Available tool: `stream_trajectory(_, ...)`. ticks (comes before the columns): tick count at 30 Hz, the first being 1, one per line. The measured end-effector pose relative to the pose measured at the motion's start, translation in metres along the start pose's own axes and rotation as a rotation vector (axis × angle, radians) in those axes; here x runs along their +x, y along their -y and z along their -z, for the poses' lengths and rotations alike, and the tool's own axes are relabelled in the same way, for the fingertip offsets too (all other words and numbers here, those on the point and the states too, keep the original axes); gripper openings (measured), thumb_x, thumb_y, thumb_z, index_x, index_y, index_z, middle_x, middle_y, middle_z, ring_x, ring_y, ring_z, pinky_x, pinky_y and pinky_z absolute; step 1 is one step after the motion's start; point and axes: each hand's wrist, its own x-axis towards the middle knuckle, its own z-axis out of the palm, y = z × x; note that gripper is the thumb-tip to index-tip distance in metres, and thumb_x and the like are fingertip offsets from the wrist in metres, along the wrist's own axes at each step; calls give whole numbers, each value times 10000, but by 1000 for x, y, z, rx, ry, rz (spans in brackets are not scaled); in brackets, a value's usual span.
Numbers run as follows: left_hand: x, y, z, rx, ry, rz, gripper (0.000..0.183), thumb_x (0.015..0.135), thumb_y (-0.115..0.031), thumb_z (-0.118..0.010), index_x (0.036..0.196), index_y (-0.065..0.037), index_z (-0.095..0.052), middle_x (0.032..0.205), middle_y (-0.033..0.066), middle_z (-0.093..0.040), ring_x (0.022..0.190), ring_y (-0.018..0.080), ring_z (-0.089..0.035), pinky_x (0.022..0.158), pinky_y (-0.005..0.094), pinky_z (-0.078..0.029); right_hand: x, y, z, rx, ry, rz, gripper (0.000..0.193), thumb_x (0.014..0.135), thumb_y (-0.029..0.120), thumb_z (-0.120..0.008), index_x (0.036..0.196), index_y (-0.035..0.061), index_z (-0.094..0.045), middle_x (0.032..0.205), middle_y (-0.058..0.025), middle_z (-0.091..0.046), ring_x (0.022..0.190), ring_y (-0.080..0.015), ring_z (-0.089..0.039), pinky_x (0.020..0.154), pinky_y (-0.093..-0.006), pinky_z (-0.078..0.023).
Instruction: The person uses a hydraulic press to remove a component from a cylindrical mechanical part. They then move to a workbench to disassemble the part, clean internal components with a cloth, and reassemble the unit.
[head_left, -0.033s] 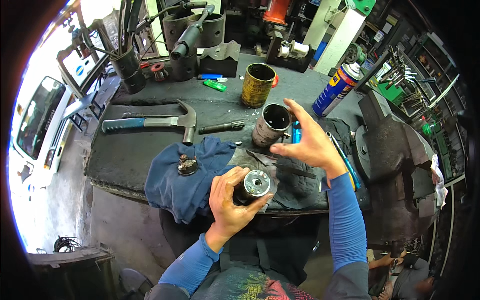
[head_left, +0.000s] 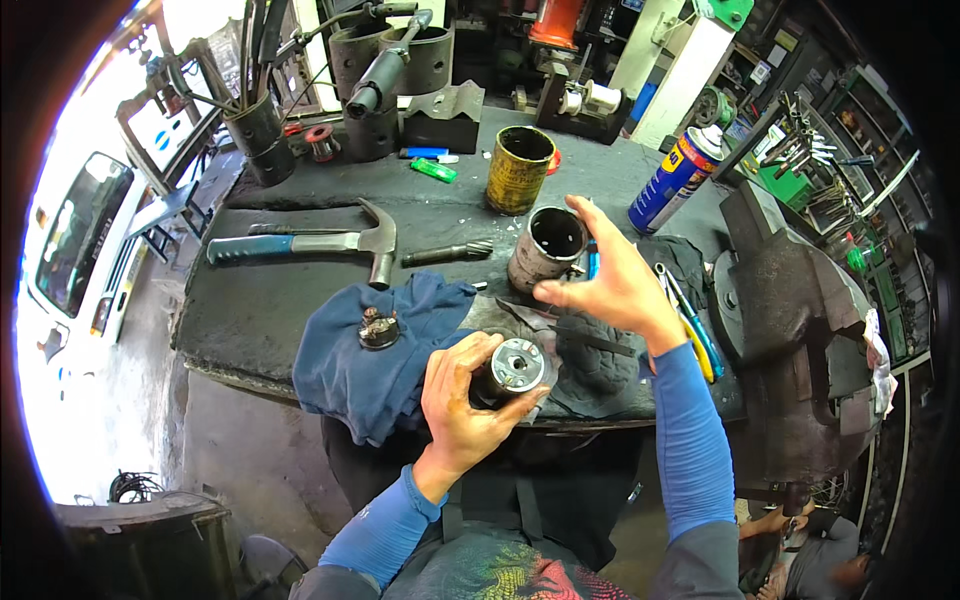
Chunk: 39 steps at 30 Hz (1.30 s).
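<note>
My left hand (head_left: 462, 398) is closed around a dark cylindrical metal part (head_left: 518, 366), its round silver end face with a centre hole turned upward. My right hand (head_left: 625, 285) is spread wide beside a grey, worn metal cylinder (head_left: 533, 272) that stands upright on the bench. Its thumb and fingers are apart at the cylinder's right side; whether they touch it I cannot tell. Left of my left hand, a small dark round part with copper-coloured bits (head_left: 378, 330) rests on a crumpled blue cloth (head_left: 340, 375).
Behind the grey cylinder stands a yellow-stained can (head_left: 518, 178); a blue spray can (head_left: 676, 185) is to its right. A claw hammer (head_left: 320, 243) and a fluted metal tool (head_left: 447, 253) lie at left. Pliers (head_left: 700, 325) lie by my right wrist, near a large vise (head_left: 790, 290).
The whole view has shifted very slightly. My right thumb and fingers have moved a little left relative to the grey cylinder; my left hand keeps its hold.
</note>
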Motion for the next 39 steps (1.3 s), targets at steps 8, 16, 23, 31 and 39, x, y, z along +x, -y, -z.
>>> stream_trajectory(8,1,8,3,-17,-28,-22,727,643,-246,-1046,1245,-42,-691,1210,137,-730,1027,300,-679,883,376,-542,42,-5,-5,113,-359,-117,715,692,332,-993,1213,-63,-704,1101,-168,-793,1031,-249,-762,961,-375,-586)
stream_trajectory(16,4,6,0,-17,-26,-33,721,636,-223,-1043,1230,-20,-689,1202,133,-729,1026,301,-678,899,387,-545,84,-51,-10,-192,-299,-318,988,739,537,-940,1424,-83,-591,1329,-280,-713,1263,-352,-696,1093,-418,-527)
stream_trajectory(23,6,8,0,32,0,-15,671,641,-234,-1022,1210,-50,-718,1134,104,-750,1033,325,-684,945,411,-548,22,-14,25,-462,-125,40,580,877,397,-845,1313,52,-679,1212,-202,-723,1110,-388,-703,959,-471,-561)
stream_trajectory(31,19,5,4,151,42,280,710,688,-377,-1011,1240,-7,-761,1076,153,-768,1018,295,-692,947,400,-550,-80,187,98,-646,1054,124,226,822,254,-796,917,62,-724,801,-102,-659,852,-319,-713,734,-475,-526)
stream_trajectory(39,18,5,-11,21,69,274,730,660,-366,-1010,1201,43,-741,1061,170,-761,1004,331,-658,917,415,-545,-151,203,98,-972,732,68,255,792,286,-816,850,79,-678,819,-77,-630,839,-276,-674,764,-421,-491)
